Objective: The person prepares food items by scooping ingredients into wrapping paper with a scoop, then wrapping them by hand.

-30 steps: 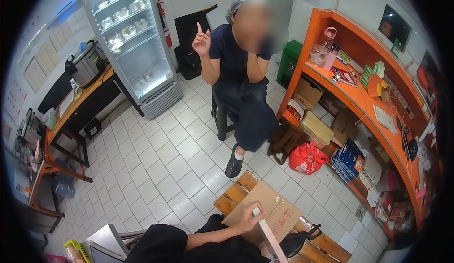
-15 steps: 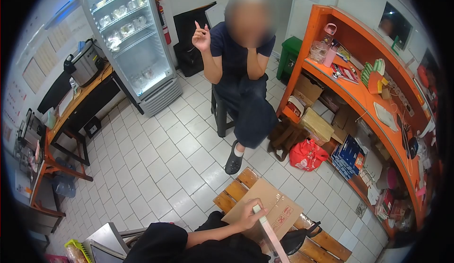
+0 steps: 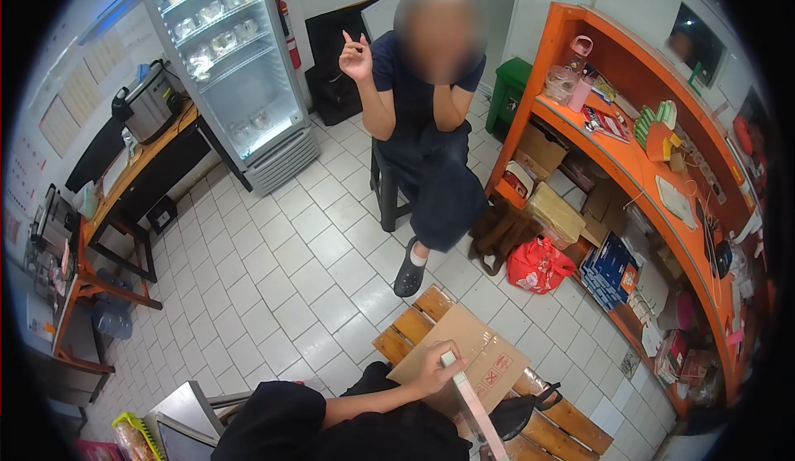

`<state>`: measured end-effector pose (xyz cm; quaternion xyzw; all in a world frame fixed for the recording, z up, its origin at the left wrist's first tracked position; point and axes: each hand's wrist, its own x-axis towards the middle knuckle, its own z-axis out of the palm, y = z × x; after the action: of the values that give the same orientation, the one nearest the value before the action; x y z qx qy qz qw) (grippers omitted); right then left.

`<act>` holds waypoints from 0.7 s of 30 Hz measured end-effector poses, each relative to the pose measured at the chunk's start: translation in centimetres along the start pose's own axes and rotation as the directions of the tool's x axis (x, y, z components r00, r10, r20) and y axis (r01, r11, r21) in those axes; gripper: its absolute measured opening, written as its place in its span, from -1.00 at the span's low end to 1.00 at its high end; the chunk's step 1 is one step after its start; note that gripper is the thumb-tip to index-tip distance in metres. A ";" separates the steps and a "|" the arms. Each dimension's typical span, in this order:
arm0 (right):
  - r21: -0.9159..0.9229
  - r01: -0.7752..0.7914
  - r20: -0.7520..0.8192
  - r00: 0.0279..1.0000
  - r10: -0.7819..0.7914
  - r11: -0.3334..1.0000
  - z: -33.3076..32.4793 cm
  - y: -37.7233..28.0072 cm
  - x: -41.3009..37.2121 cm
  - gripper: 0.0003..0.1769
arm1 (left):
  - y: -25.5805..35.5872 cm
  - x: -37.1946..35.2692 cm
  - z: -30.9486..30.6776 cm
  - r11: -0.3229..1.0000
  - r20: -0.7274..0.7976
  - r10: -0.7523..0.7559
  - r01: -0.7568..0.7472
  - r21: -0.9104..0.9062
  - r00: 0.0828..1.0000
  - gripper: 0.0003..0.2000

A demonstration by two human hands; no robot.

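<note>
From the lower left, my left hand (image 3: 434,371) reaches over a flat cardboard box (image 3: 490,352) with red printed symbols. Its fingers are closed around the upper end of a long, narrow pale-pink and white object (image 3: 477,411), whose exact kind I cannot tell. This object slants down toward the bottom edge of the view, and its lower end lies close to my dark clothing. Beneath the box is a slatted wooden bench (image 3: 571,424), with a black strapped item (image 3: 522,411) beside the box. My right hand is out of view.
A person (image 3: 426,105) sits on a dark stool opposite, one hand raised. A lit glass-door fridge (image 3: 240,80) stands behind at left. To the right curves an orange shelf counter (image 3: 613,159), with a red bag (image 3: 540,267) on the tiled floor before it.
The view has shifted slightly. My left hand keeps its hold on the pink and white object, and the seated person's raised fingers have moved a little.
</note>
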<state>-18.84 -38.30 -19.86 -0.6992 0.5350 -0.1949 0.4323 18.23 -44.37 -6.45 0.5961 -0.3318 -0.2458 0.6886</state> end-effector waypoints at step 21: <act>-0.283 0.151 0.058 0.988 -0.140 0.947 -7.7 1.9 6.8 -0.80 | -0.4 0.4 0.1 0.999 -0.060 0.034 -0.033 0.028 0.998 -0.80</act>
<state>-23.22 -47.72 -18.45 -0.7956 0.4963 -0.1336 0.3207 18.44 -44.79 -6.78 0.6068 -0.3239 -0.2114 0.6944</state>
